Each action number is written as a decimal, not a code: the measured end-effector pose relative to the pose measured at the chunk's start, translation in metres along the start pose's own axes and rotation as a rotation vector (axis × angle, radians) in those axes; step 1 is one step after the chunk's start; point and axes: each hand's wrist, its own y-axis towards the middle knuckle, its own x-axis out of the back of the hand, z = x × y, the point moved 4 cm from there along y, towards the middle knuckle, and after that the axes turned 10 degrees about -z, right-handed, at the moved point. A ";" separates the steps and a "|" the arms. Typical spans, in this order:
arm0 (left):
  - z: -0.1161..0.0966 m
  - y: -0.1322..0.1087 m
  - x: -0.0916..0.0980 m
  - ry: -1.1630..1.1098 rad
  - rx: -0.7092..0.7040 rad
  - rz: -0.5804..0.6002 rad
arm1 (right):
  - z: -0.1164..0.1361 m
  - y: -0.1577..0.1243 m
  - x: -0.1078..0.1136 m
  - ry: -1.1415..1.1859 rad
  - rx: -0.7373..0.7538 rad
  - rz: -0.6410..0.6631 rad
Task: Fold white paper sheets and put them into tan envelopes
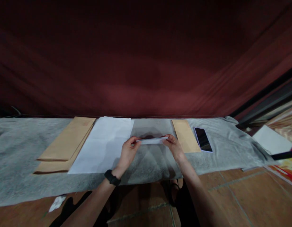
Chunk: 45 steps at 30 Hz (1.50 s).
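Between my two hands is a narrow strip of folded white paper [152,141], held level above the grey cloth [150,164]. My left hand [129,151] pinches its left end, thumb and fingers pressed together. At the right end, my right hand [173,146] grips the paper the same way. White sheets [104,142] lie just left of my left hand. A brown envelope [185,135] rests beside my right hand, partly behind it. How many layers the folded paper has, I cannot tell.
Large brown envelopes [67,142] overlap at the left. To the right of the small envelope lies a phone [203,139] with a dark screen. A dark red curtain [146,69] hangs behind the cloth-covered surface. Below its front edge is a tiled floor [231,195] with a white scrap [57,203].
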 end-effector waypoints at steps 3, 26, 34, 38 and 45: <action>-0.009 -0.002 0.003 0.151 -0.216 0.035 | 0.006 -0.002 0.003 -0.064 0.078 0.022; 0.005 -0.058 -0.021 0.739 -0.645 0.562 | -0.017 -0.052 -0.057 -0.768 0.451 0.343; 0.012 -0.060 -0.022 0.786 -0.681 0.558 | -0.030 -0.049 -0.057 -1.109 0.503 0.260; 0.012 -0.059 -0.021 0.794 -0.694 0.540 | -0.032 -0.044 -0.047 -1.123 0.514 0.210; 0.010 -0.054 -0.017 0.752 -0.670 0.566 | -0.037 -0.037 -0.018 -1.119 0.438 0.113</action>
